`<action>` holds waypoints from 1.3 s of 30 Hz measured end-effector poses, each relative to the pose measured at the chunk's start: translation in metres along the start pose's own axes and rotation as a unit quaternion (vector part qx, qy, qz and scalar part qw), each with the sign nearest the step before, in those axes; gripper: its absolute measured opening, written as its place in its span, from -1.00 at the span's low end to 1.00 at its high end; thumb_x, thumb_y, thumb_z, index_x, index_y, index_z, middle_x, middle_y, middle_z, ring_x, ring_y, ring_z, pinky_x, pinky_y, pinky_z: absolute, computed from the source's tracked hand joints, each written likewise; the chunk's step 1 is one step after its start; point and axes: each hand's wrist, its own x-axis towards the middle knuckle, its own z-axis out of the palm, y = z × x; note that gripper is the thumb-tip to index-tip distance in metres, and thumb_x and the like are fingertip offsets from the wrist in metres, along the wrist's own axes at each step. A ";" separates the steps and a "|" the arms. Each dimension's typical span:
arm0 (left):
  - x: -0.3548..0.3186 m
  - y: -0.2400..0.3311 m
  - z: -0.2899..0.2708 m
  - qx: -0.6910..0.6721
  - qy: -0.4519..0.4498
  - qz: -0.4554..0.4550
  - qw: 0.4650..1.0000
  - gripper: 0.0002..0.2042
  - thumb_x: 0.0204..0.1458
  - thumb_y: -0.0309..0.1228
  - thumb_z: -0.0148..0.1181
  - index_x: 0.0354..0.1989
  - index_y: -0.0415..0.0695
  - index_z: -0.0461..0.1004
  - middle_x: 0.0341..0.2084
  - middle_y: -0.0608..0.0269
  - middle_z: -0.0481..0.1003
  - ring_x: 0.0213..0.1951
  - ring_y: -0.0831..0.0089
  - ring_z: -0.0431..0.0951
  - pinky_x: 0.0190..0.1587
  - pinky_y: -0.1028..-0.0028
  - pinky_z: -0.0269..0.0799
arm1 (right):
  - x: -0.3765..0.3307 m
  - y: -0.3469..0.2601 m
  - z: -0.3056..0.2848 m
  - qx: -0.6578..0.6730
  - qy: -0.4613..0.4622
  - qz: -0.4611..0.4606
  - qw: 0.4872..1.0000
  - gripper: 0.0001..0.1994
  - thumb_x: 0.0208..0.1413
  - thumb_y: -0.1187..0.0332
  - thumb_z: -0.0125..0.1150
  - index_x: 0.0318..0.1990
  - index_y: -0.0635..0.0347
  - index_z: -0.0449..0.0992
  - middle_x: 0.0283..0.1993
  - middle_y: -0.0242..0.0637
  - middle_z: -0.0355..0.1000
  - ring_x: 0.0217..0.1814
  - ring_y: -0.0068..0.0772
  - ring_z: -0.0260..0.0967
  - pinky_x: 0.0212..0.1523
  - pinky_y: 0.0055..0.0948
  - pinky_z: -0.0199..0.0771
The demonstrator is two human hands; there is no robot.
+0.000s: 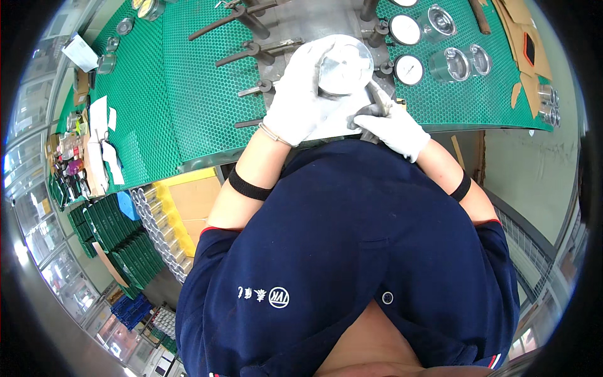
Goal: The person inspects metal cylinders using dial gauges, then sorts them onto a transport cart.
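Observation:
My left hand [296, 94], in a white glove, is wrapped round the side of a shiny round metal piece [345, 66], tilted so that its disc-like face shows. Its kind is not plain under the glare. Close below it on the right, my right hand [396, 129], also gloved, is closed, its fingers bent around something greyish [378, 100]. Dark smudges and shadow there hide what it is. Both hands are above a grey metal fixture [301, 22] at the bench's near edge.
Rods with handles [254, 50] line the fixture's left side. Dial gauges [408, 70] stand on its right, beside several piston-like metal parts [449, 66]. Green perforated matting [207, 94] covers the bench. Cardboard [524, 50] lies far right; green crates [119, 232] are stacked lower left.

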 end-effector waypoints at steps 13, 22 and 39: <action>-0.003 -0.004 0.003 0.014 0.013 0.007 1.000 -0.16 -0.34 -0.29 0.57 0.18 -0.16 0.23 0.06 0.08 0.35 0.08 0.23 0.41 0.13 0.33 0.37 | 0.002 -0.005 0.004 -0.072 0.027 -0.072 0.994 -0.13 0.08 0.32 0.21 0.42 0.20 -0.25 -0.12 -0.24 0.49 -0.35 -0.64 0.39 -0.42 -0.65 0.41; -0.003 0.001 -0.001 -0.021 -0.015 -0.010 1.000 -0.34 -0.22 -0.59 0.29 0.16 -0.25 0.22 0.08 0.05 0.34 0.11 0.33 0.38 0.15 0.37 0.34 | -0.019 -0.024 0.001 -0.193 0.044 -0.097 0.975 -0.11 -0.03 0.16 0.28 0.40 0.17 -0.10 -0.16 -0.01 0.51 -0.19 -0.12 0.49 -0.03 -0.32 0.43; -0.006 0.097 0.016 -0.321 -0.157 -0.295 0.886 -0.73 0.13 -0.61 -0.06 0.01 -0.35 0.30 -0.05 -0.04 0.46 -0.18 0.29 0.58 -0.10 0.38 0.53 | -0.085 0.085 -0.170 0.076 0.298 0.105 0.946 -0.60 0.21 0.29 -0.08 0.17 0.24 0.31 -0.27 -0.20 0.52 -0.49 -0.45 0.47 -0.44 -0.47 0.53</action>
